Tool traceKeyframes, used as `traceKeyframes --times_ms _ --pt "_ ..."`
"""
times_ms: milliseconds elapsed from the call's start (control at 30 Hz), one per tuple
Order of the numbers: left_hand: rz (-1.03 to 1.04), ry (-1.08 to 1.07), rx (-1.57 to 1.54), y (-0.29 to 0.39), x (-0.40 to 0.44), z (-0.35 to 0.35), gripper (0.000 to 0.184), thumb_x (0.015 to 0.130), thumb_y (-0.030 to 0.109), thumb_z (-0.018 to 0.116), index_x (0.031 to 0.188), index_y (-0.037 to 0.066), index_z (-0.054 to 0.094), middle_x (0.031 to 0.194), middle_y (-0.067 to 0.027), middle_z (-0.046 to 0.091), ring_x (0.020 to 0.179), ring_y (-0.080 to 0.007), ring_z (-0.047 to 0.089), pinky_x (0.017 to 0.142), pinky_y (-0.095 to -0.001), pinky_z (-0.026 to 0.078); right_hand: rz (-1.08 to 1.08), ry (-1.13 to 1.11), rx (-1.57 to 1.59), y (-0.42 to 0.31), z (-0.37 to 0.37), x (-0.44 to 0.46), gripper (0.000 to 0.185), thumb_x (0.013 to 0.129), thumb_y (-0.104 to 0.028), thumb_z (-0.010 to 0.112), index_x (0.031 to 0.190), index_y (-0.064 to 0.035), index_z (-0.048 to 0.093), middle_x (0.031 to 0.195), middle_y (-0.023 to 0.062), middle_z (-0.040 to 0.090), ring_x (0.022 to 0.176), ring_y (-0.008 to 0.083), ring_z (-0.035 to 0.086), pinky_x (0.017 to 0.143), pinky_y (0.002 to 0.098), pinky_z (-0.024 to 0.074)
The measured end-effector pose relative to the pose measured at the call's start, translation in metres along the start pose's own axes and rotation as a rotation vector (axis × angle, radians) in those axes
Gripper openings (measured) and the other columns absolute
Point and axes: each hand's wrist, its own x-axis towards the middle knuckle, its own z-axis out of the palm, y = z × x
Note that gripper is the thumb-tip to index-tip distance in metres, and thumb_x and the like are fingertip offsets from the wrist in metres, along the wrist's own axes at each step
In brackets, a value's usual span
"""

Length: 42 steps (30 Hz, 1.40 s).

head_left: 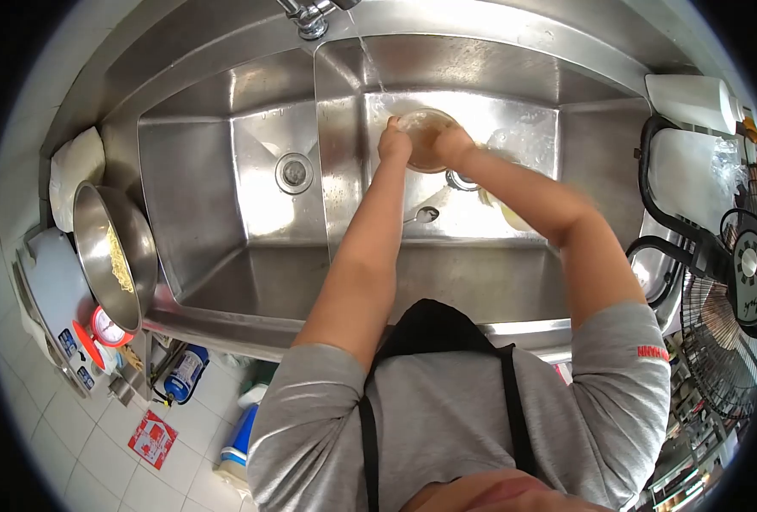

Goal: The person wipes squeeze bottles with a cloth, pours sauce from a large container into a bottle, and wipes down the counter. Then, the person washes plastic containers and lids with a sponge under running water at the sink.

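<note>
A brownish round bowl [424, 162] is held over the right basin of the steel sink, tilted so that its inside faces me. My left hand [394, 143] grips its left rim, with the thumb at the edge. My right hand [454, 147] is curled at the right side, its fingers reaching inside the bowl; whether they hold anything is hidden. A thin stream of water [366, 53] falls from the faucet [313, 24] just left of the bowl. Below, a metal spoon [427, 214] lies on the basin floor. A pale yellowish item [515, 218] is partly hidden under my right forearm.
A divider separates the left basin with its drain [293, 173]. Left of the sink stands a steel bowl [144, 224] holding pale shreds, near a red dial scale [108, 328]. To the right are white containers [690, 102] and a black fan [747, 260].
</note>
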Motion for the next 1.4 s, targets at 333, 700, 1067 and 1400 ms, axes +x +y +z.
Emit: traceKeyframes --times_ms 333,700,1067,1400 --pt "-0.572 -0.196 -0.933 -0.018 -0.059 0.019 0.044 0.087 0.012 0.039 0.130 0.004 0.035 0.111 -0.0167 0.055 0.097 -0.0315 0.056 0.077 -0.0468 0.051 0.500 0.091 1.084 -0.037 0.023 0.000 0.043 0.072 -0.033 0.066 0.109 -0.0117 0.062 0.100 0.0149 0.064 0.091 0.0294 0.062 0.080 0.0377 0.0474" --pt "0.308 0.005 0.064 -0.008 -0.032 -0.016 0.060 0.072 -0.009 0.047 0.128 0.012 0.045 0.124 -0.0174 0.049 0.114 -0.0326 0.047 0.098 -0.0323 0.037 0.995 0.791 1.854 -0.033 0.014 0.016 0.030 0.079 -0.017 0.062 0.103 0.0016 0.060 0.093 0.0203 0.064 0.086 0.0300 0.062 0.077 0.0354 0.0453" --pt "0.326 0.066 -0.124 -0.042 -0.039 0.019 0.055 0.068 -0.005 0.058 0.121 0.006 0.047 0.108 -0.0182 0.057 0.105 -0.0320 0.053 0.090 -0.0351 0.042 0.636 0.639 1.787 -0.033 0.038 0.069 0.022 0.079 -0.012 0.059 0.098 -0.0008 0.062 0.089 0.0174 0.064 0.072 0.0292 0.063 0.060 0.0402 0.0523" --pt "0.539 0.444 -0.138 -0.050 -0.017 0.003 0.037 0.074 0.002 0.057 0.111 0.004 0.056 0.104 -0.0150 0.058 0.094 -0.0294 0.058 0.081 -0.0371 0.046 0.849 0.500 2.222 -0.038 0.033 0.065 0.022 0.070 -0.003 0.068 0.090 0.0030 0.060 0.090 0.0142 0.062 0.071 0.0217 0.059 0.066 0.0313 0.0466"
